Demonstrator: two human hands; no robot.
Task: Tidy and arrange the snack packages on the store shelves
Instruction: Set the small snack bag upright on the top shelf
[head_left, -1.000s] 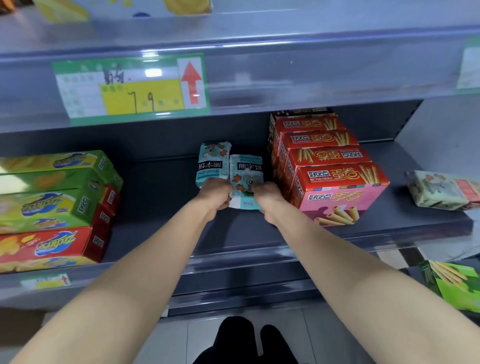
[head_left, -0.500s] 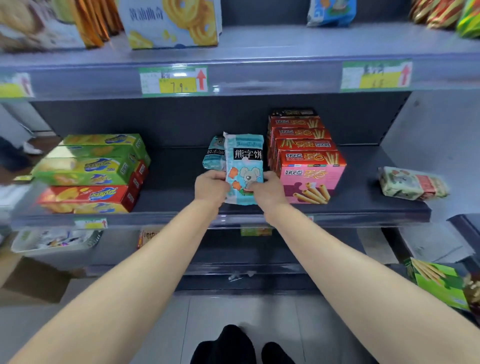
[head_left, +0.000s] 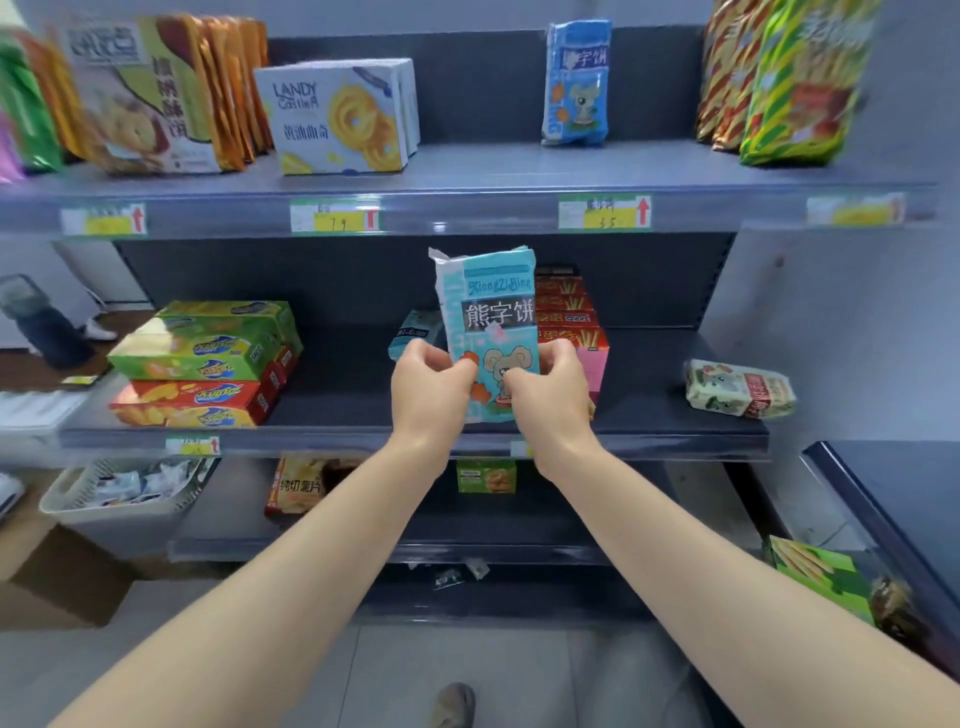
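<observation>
A light-blue bear biscuit packet (head_left: 488, 306) stands upright in front of the middle shelf (head_left: 363, 431), held at its lower part by both hands. My left hand (head_left: 428, 387) pinches its left edge and my right hand (head_left: 545, 395) grips its right side. A second blue packet (head_left: 413, 338) lies on the shelf behind my left hand. A matching blue packet (head_left: 575, 85) stands on the top shelf (head_left: 467, 171). Red biscuit-stick boxes (head_left: 569, 317) sit just behind the held packet.
Green and red cracker boxes (head_left: 208, 364) are stacked at the shelf's left. A pale green packet (head_left: 740, 389) lies at its right end. A white cookie box (head_left: 343, 117) and bags stand on the top shelf. A basket (head_left: 124, 493) sits lower left; a green box (head_left: 815, 571) lower right.
Both hands lifted the blue packet off the middle shelf and turned it upright, pulling it toward me. The camera backed away and tilted up, bringing the top shelf into sight.
</observation>
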